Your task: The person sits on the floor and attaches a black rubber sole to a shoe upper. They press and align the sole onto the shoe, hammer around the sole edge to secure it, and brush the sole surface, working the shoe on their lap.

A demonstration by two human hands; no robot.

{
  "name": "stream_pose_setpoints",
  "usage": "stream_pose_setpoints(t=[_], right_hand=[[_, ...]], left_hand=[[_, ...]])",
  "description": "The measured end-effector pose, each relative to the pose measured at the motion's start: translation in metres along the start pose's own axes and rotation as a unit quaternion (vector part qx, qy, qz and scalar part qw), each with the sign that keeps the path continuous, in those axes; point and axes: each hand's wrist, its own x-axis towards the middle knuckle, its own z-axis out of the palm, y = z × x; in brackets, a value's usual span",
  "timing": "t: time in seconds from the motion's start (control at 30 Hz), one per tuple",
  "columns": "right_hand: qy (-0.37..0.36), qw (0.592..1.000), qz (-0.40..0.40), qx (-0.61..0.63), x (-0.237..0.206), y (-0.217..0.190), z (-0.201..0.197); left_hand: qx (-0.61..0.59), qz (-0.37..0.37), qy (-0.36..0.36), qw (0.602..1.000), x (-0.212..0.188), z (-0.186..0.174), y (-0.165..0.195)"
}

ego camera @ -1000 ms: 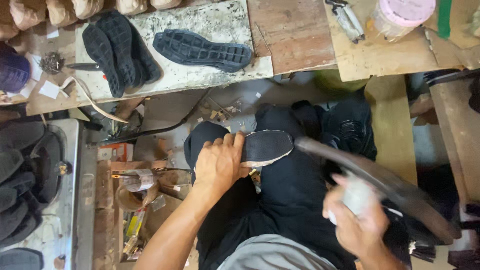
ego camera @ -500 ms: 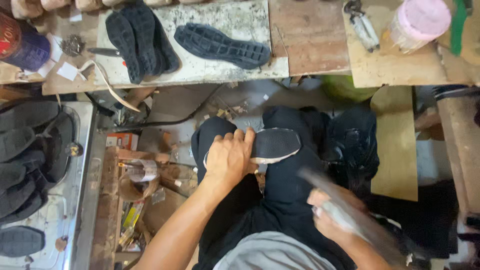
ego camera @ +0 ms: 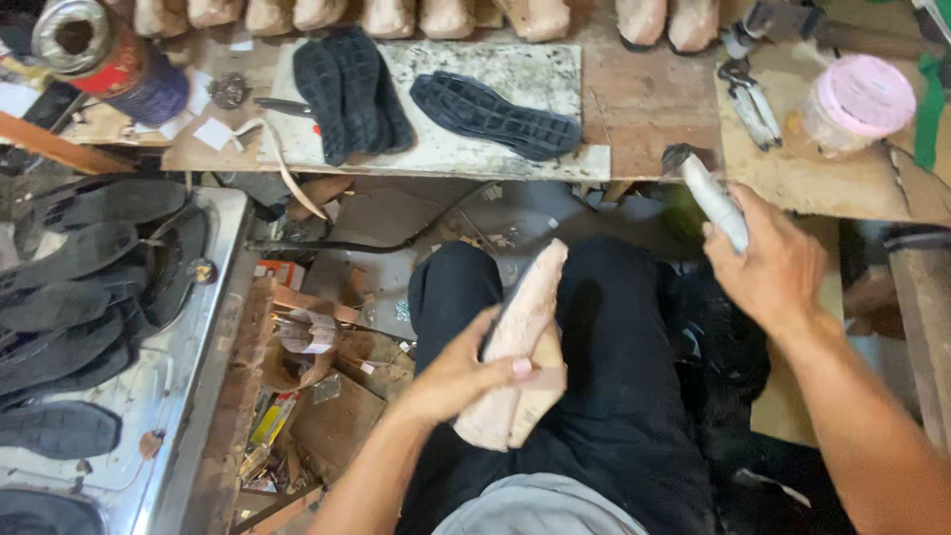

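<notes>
Shoe last (ego camera: 520, 347) in left hand (ego camera: 461, 374), hammer (ego camera: 711, 193) in right hand (ego camera: 773, 263)

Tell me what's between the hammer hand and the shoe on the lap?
Only the dark trouser leg lies between the right hand with its hammer and the shoe, in the head view.

I look down on a worn wooden workbench (ego camera: 654, 119) running along the top, with a pale stone slab (ego camera: 515, 79) set on it. To the left stands a metal-topped table (ego camera: 213, 327), and between them the grey floor (ego camera: 376, 238) is littered with scraps and cardboard boxes (ego camera: 327, 396)
</notes>
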Motion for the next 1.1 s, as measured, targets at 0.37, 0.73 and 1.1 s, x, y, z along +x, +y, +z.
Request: stream_pose_setpoints(t=[0.37, 0.73, 1.1], right_hand=[[-0.002, 0.963, -0.121, -0.242, 0.052, -0.009, 0.009], [-0.247, 0.624, 0.241, 0.701, -0.149, -0.152, 0.04], [-0.017, 0.956, -0.176, 0.235, -0.144, -0.112, -0.011]], left_hand=[[-0.214, -0.041, -0.019, 0.976, -0.018, 0.015, -0.07], [-0.218, 0.099, 0.059, 0.969, 0.008, 0.046, -0.09], [-0.243, 0.219, -0.051, 0.944, -0.012, 0.017, -0.036]])
